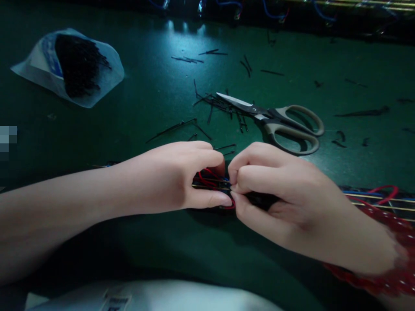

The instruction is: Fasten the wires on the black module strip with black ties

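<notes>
Left hand (pixel 186 172): grasping the wired strip (pixel 212 185), thumb on the near side, fingers curled over the far side; forearm comes in from the left, nearly level.
Right hand (pixel 288 194): fingertips pinched together at the strip, just beside the left thumb; cannot tell what is between them; wrist slants in from the lower right.
Wired strip: crosses the counter (pixel 165 242) under both hands, red wires showing between them and beyond the right wrist.
Bag (pixel 110 54): clear, upper left, holding black ties (pixel 79 65); its blue-and-white print is unreadable.
Pale cloth (pixel 181 296): along the near side; its small tag (pixel 117 301) is too blurred to read.
Room: green counter surface runs between bag and left forearm, and again between hands and cloth.
Loose ties (pixel 212 101): scattered beyond the hands, some under the scissor blades.
Scissors (pixel 259 114): beyond the right hand, blades pointing left.
Far edge: a row of wired parts (pixel 324 17).
Red cuff (pixel 376 278): white-dotted, at the right wrist.
</notes>
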Demonstrator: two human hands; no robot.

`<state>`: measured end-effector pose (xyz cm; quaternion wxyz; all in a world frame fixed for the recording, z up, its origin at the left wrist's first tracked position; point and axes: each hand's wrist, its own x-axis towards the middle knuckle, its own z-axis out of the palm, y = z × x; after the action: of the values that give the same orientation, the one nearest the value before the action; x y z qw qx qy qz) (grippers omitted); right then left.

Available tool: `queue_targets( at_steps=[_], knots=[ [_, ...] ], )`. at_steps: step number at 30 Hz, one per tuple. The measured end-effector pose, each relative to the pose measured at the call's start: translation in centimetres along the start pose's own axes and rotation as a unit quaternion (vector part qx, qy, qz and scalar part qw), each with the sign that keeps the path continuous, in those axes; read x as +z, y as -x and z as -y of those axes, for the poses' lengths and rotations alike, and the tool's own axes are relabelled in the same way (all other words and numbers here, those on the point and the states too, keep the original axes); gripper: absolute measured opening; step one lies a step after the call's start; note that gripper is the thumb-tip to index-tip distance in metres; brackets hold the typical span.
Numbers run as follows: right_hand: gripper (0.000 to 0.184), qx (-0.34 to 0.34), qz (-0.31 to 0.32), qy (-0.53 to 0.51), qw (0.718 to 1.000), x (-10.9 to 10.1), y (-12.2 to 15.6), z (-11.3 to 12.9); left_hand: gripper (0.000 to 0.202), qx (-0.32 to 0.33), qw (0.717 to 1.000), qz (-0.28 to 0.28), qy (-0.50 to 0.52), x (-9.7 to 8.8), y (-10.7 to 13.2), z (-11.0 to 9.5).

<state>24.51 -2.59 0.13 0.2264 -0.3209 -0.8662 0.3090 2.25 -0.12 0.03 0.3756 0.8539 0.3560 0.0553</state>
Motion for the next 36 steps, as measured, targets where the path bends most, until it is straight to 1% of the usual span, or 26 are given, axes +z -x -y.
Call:
queue_targets(
  at_steps=[6,11,14,18,20,22,26,29,36],
  knots=[
    [0.022,0.012,-0.004,0.015,1.0,0.1,-0.1,-0.1,0.017,-0.028,0.999,0.023,0.012,-0.3,-0.1,-0.2],
    [0.021,0.011,-0.001,0.019,1.0,0.1,-0.2,0.0,0.014,-0.025,0.999,0.023,0.002,-0.3,-0.2,-0.2],
    [0.022,0.024,-0.002,0.004,1.0,0.0,-0.1,0.0,0.018,-0.027,0.999,0.027,0.001,-0.2,-0.2,0.0],
    [0.018,0.064,-0.052,-0.03,0.996,-0.1,0.1,-0.1,0.025,-0.03,0.999,0.023,0.01,-0.1,-0.1,0.2],
    [0.017,0.071,-0.071,-0.04,0.994,-0.2,0.1,-0.1,0.027,-0.036,0.999,0.018,0.017,-0.1,-0.1,0.2],
    [0.018,0.065,-0.066,-0.05,0.994,-0.3,0.2,0.0,0.027,-0.039,0.999,0.017,0.024,-0.2,-0.2,0.2],
    [0.021,0.041,-0.027,-0.075,0.996,-0.7,0.4,0.3,0.025,-0.037,0.999,0.015,0.026,-0.3,-0.3,0.0],
    [0.021,0.027,-0.003,-0.071,0.997,-0.9,0.4,0.4,0.026,-0.035,0.999,0.015,0.021,-0.4,-0.3,0.0],
    [0.023,0.015,0.001,-0.018,1.0,-0.4,0.1,0.1,0.028,-0.027,0.999,0.016,0.005,-0.3,-0.3,0.1]
  ],
)
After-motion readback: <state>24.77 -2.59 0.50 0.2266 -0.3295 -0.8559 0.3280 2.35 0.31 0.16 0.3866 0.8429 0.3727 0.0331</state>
